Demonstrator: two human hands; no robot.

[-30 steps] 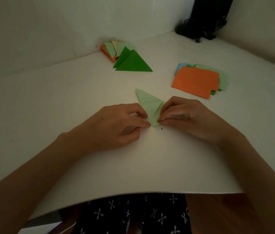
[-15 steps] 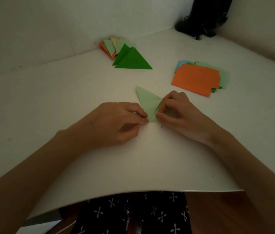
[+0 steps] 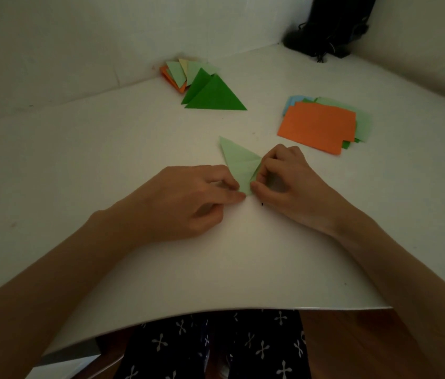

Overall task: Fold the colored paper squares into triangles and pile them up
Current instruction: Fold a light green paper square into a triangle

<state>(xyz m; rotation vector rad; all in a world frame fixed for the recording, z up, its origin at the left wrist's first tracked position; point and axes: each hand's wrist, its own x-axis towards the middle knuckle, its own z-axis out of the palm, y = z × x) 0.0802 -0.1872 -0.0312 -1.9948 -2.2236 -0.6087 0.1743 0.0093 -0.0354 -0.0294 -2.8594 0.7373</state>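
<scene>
Both hands are pinching the light green paper [image 3: 239, 166] on the surface [image 3: 106, 165]: left hand [image 3: 188, 199] at its near corner, right hand [image 3: 288, 180] along its right edge.

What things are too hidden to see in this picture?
All in the head view:
Near corner of the light green paper: pinched under the left hand and right hand.
How many squares the unfolded stack holds: the orange sheet covers them.
How many triangles the folded pile holds: the dark green triangle overlaps them.
Black object, far corner: cut off by the top edge, too dark.
</scene>
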